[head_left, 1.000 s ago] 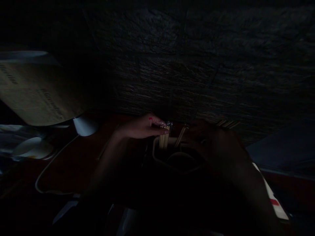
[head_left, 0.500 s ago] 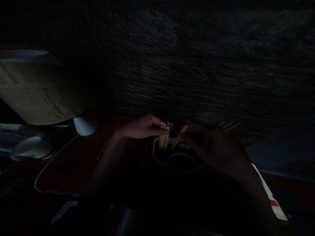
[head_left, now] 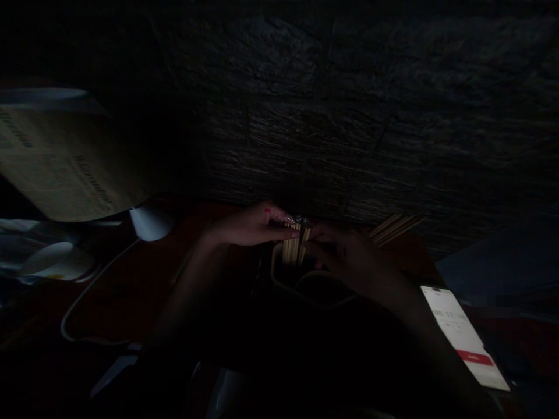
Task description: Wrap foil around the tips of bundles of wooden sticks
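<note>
In dim light, my left hand point(head_left: 257, 224) is closed around the upper part of a bundle of pale wooden chopsticks point(head_left: 290, 250). They stand upright at the left side of a dark, angular holder point(head_left: 276, 276). From the right, my right hand point(head_left: 345, 250) pinches a chopstick or two point(head_left: 304, 243), slightly tilted, right beside that bundle. Something shiny point(head_left: 301, 220), perhaps clear wrapping, glints at the top of the sticks. A round rim shows inside the holder. Shadow hides the holder's lower part.
More chopsticks point(head_left: 393, 227) lie behind my right hand by the stone-textured wall point(head_left: 283, 128). A lit phone point(head_left: 465, 340) lies at right. At left are a lamp with a printed shade point(head_left: 65, 160), its white cone-shaped base point(head_left: 151, 224), a cable point(head_left: 72, 308) and a white cup point(head_left: 56, 261).
My right hand has moved left, bringing its chopsticks against the bundle. More of the phone and of the chopsticks by the wall is uncovered. My left hand has stayed in place.
</note>
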### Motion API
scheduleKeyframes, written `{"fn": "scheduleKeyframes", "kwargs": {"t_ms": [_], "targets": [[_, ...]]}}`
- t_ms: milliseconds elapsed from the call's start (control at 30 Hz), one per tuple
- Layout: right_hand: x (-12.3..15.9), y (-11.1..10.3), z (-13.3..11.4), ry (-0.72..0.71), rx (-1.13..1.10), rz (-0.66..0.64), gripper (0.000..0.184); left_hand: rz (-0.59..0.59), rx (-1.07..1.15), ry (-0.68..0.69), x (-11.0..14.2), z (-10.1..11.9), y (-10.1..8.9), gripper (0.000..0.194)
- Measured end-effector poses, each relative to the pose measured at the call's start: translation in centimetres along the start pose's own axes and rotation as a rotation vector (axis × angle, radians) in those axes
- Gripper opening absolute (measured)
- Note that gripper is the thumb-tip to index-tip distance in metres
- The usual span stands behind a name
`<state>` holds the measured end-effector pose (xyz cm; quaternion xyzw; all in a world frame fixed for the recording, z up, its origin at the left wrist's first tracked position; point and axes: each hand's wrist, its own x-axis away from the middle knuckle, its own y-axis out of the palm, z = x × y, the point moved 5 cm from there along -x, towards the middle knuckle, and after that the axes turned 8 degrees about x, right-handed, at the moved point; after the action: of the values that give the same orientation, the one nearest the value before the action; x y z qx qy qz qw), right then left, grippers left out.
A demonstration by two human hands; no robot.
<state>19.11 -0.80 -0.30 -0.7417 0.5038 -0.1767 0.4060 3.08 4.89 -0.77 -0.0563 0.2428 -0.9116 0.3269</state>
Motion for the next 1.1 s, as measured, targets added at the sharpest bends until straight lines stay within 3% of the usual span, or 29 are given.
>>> {"fn": "scheduleKeyframes", "kwargs": {"t_ms": [367, 800, 1100], "targets": [[-0.64, 0.11, 0.31, 0.068, 0.034, 0.017, 0.014, 0.001, 0.015, 0.028, -0.07, 0.18, -0.03, 0.027], [-0.39, 0.12, 0.31, 0.043, -0.01, 0.046, 0.021, -0.007, 0.01, -0.008, 0.06, 0.06, 0.09, 0.031], [-0.69, 0.31, 0.62, 0.031, -0.03, 0.092, 0.014, -0.009, -0.006, 0.015, 0.08, 0.22, 0.03, 0.031]]}}
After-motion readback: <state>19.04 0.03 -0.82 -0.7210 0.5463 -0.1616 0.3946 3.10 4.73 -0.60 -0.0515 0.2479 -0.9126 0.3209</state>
